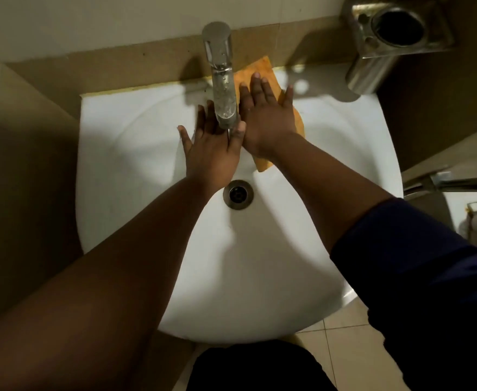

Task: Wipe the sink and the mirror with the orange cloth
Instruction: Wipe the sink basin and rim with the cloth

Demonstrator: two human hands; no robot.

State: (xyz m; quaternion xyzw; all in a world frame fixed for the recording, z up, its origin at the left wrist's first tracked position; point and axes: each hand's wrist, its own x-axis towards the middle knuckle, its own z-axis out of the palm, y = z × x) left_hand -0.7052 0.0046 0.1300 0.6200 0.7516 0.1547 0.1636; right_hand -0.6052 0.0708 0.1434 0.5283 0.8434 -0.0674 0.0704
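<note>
Sink [302, 235] fills your view, white, with the drain [238, 194] at its middle. Orange cloth [268, 77] lies on the back slope beside the chrome tap [222, 80]; your right hand [265, 117] presses it flat-fingered. Your left hand [212, 148] rests released, fingers straight, under the spout.

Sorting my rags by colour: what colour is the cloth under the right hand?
Orange: the cloth lies under the right hand, seen in the head view.
</note>
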